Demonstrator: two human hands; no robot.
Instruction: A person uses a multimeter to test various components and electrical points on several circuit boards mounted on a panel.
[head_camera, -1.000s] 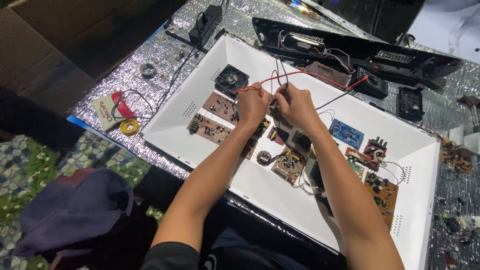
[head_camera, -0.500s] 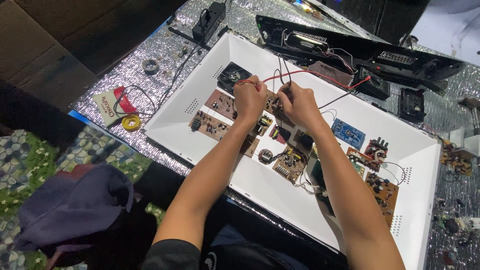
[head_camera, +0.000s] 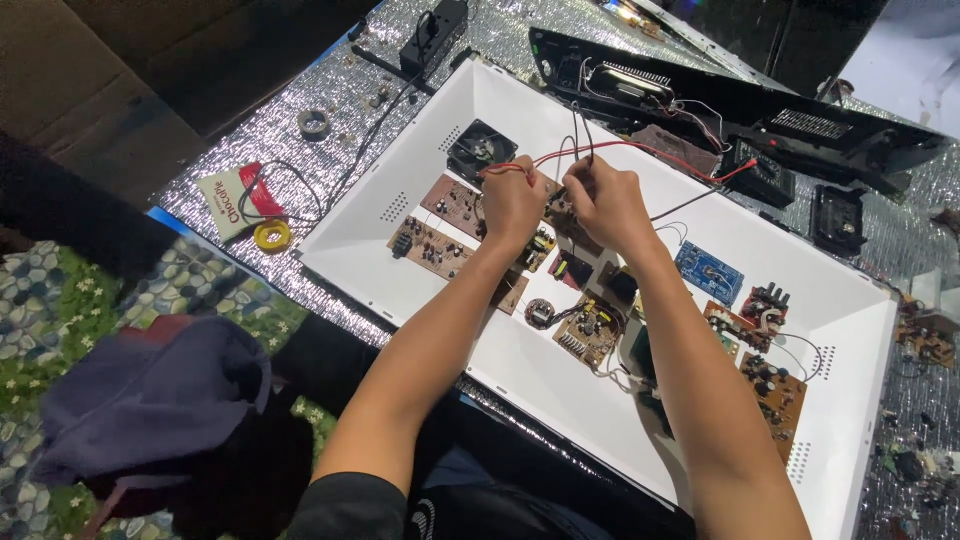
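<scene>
Silver foil sheeting is covering the desk (head_camera: 300, 190), and a white tray-shaped panel (head_camera: 520, 370) is lying across it, holding several brown circuit boards (head_camera: 440, 245), a blue board (head_camera: 708, 272) at 3 o'clock and a small black fan (head_camera: 480, 150) at 11 o'clock. A long black casing (head_camera: 740, 100) is sitting at 1 o'clock, beyond the panel.

Both hands are working at panel centre. The left hand (head_camera: 512, 202) is pinching the red wire (head_camera: 620, 148); the right hand (head_camera: 605, 200) is gripping thin black leads (head_camera: 580, 130) rising toward 12 o'clock. The hands are nearly touching.

Risk, as judged: the red wire is running taut toward the casing at 2 o'clock; pulling harder could be straining its joint or dragging a loose board.

Versus half a second earlier: the hands are holding the same spot and wires; only the view is shifting slightly.
</scene>
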